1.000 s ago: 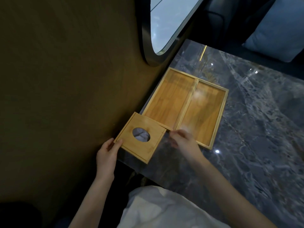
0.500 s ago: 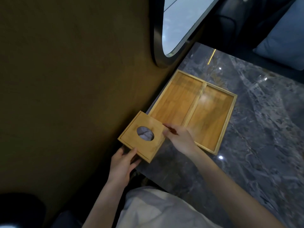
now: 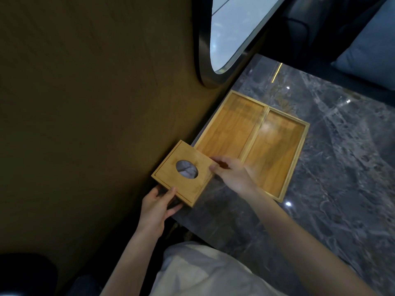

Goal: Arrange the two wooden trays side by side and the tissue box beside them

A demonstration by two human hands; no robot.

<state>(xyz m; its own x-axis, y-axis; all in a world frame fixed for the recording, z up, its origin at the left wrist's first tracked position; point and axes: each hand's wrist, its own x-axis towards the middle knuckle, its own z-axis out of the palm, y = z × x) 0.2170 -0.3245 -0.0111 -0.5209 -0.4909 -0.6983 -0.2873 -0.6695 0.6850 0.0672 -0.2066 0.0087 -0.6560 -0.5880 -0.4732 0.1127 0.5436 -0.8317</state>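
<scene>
Two shallow wooden trays lie side by side on the dark marble table, long edges touching: the left tray (image 3: 229, 127) runs along the wall and the right tray (image 3: 277, 150) sits beside it. A square wooden tissue box (image 3: 171, 180) with an oval hole in its lid sits at the table's near-left corner, against the left tray's near end. My left hand (image 3: 159, 205) grips the box's near corner, thumb on the lid. My right hand (image 3: 232, 175) holds the box's right corner with fingertips, and covers the trays' near ends.
A brown wall (image 3: 96, 103) runs close along the left of the table. An oval dark-framed window (image 3: 233, 33) is set in it. A blue cushion (image 3: 372, 52) lies beyond the table's far edge. The marble table (image 3: 342, 189) stretches to the right.
My right hand moved left from the trays' near edge onto the box's right corner. My left hand shifted from the box's left side to its near corner. The box turned slightly.
</scene>
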